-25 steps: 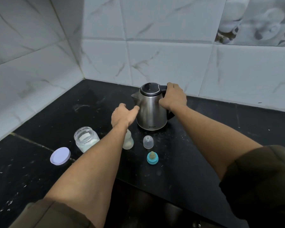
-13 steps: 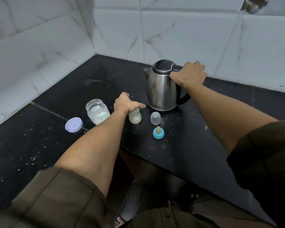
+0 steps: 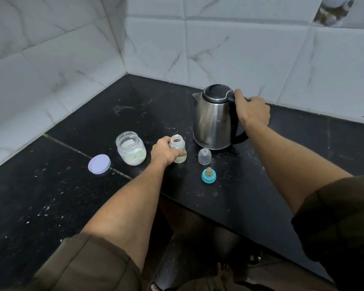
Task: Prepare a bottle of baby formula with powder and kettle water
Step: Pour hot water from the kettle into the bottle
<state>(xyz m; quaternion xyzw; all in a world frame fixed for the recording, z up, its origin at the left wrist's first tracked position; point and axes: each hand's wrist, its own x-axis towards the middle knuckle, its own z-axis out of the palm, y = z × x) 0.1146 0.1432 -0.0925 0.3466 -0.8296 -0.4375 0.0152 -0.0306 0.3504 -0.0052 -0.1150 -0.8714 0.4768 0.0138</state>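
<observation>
Far left on the black speckled stone tabletop (image 3: 51, 196) there's a round lilac plastic lid (image 3: 99, 164) lying flat, with the open clear glass jar of white powder (image 3: 131, 148) just beside it. Next comes the left hand (image 3: 163, 153), fingers (image 3: 181, 153) curled round the small clear baby bottle (image 3: 178, 151), which is upright with its mouth open. To the right of that are a clear dome cap (image 3: 204, 156) and a teal ring with nipple (image 3: 208, 175). Behind them stands the stainless steel kettle (image 3: 213, 120), and the right hand (image 3: 253, 111) is gripping its black handle.
</observation>
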